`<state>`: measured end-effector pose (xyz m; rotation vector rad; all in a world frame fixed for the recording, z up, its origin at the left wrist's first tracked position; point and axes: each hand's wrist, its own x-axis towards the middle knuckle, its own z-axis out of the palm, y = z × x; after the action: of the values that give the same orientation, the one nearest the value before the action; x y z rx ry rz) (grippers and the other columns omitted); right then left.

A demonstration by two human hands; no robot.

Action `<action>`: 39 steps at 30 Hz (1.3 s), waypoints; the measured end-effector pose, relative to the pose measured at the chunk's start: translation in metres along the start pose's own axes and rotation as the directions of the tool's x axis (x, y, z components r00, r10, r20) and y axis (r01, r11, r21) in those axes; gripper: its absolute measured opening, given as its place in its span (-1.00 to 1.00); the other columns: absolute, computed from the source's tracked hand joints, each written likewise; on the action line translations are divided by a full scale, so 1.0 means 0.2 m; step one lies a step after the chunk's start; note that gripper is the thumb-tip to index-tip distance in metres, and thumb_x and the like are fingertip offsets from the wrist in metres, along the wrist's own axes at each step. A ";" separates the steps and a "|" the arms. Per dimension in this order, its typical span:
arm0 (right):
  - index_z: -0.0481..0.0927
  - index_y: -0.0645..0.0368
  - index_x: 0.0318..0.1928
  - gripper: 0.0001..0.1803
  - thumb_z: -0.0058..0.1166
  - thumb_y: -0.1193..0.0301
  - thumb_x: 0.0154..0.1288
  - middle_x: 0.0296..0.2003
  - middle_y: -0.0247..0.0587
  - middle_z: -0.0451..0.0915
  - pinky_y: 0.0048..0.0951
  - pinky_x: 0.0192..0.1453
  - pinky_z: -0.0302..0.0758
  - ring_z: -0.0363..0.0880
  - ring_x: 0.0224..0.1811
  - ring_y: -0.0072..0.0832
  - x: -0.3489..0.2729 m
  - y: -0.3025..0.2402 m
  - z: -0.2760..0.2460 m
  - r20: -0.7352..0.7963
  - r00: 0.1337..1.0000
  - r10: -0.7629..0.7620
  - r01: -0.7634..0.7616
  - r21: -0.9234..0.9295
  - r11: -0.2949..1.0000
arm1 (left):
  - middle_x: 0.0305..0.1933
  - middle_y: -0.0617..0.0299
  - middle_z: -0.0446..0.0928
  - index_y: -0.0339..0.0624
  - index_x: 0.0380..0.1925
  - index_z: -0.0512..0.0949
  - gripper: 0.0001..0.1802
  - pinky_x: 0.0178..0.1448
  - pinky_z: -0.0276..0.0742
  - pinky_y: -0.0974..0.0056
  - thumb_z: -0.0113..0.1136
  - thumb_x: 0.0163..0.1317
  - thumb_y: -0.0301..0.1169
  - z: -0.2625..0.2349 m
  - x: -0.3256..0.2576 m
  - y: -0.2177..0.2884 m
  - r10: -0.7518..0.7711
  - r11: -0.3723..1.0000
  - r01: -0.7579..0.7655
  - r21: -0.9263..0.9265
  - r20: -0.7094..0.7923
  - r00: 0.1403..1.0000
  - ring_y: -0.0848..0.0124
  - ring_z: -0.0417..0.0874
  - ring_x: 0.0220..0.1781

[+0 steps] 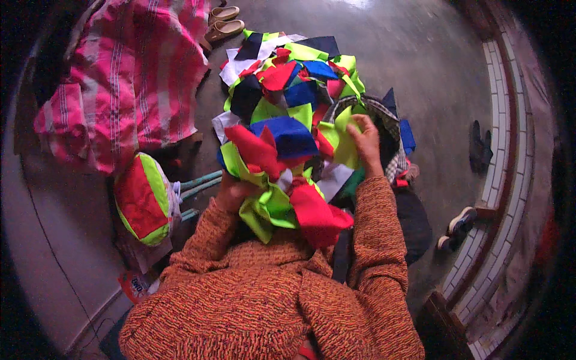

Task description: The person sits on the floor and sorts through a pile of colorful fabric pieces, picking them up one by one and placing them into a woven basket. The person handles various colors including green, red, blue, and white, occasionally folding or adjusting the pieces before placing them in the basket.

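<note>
One heap of red, blue, neon-yellow and white fabric scraps (288,114) lies on the grey floor (420,66), its long axis running away from the person; the left hand (234,191) grips scraps from beneath; the right hand (365,144) pinches a yellow piece; two tan slippers (221,23) beside one pink striped sack (132,78); one red-and-yellow stitched cushion (144,199) at left.

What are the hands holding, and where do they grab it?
The right hand pinches a lime-green fabric scrap at its upper edge. The left hand grips a bunch of green scraps from underneath.
</note>
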<state>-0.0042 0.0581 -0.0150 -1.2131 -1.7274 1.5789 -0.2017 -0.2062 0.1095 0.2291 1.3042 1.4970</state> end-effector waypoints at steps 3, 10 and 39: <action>0.40 0.07 -0.01 -0.45 0.23 0.44 -0.12 -0.16 -0.18 0.54 -0.39 0.04 0.38 0.50 -0.07 -0.28 0.04 0.10 0.07 0.072 0.995 -0.069 0.087 -0.296 0.951 | -0.01 0.15 0.43 -0.17 0.06 0.27 -0.20 0.07 0.42 0.19 0.29 -0.35 -0.51 0.07 -0.01 0.05 0.053 0.998 -0.053 0.023 0.010 0.999 0.28 0.49 -0.02; 0.47 0.08 -0.11 -0.48 0.29 0.42 -0.22 -0.26 -0.08 0.57 -0.33 -0.14 0.45 0.55 -0.20 -0.21 0.02 0.36 0.04 0.169 0.971 0.168 -0.070 -0.472 0.879 | 0.06 0.12 0.38 -0.20 0.11 0.21 -0.19 0.14 0.35 0.22 0.33 -0.24 -0.45 0.11 0.04 0.08 0.129 0.952 -0.136 0.275 0.046 0.991 0.30 0.45 0.05; 0.41 -0.23 0.04 -0.46 0.17 0.10 -0.04 0.21 -0.24 0.16 0.08 0.08 0.29 0.08 0.27 -0.17 -0.65 0.36 -0.06 0.208 0.643 0.737 0.141 -0.978 0.153 | -0.18 0.15 0.53 -0.26 -0.23 0.50 -0.59 -0.03 0.46 0.23 0.26 -0.21 -0.53 0.10 0.02 0.04 0.176 0.971 -0.174 0.163 0.004 0.984 0.33 0.55 -0.14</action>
<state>0.0873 -0.0515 -0.0569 -1.7765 -3.5604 0.9967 -0.1922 -0.1897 0.1213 0.4526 1.4469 1.5406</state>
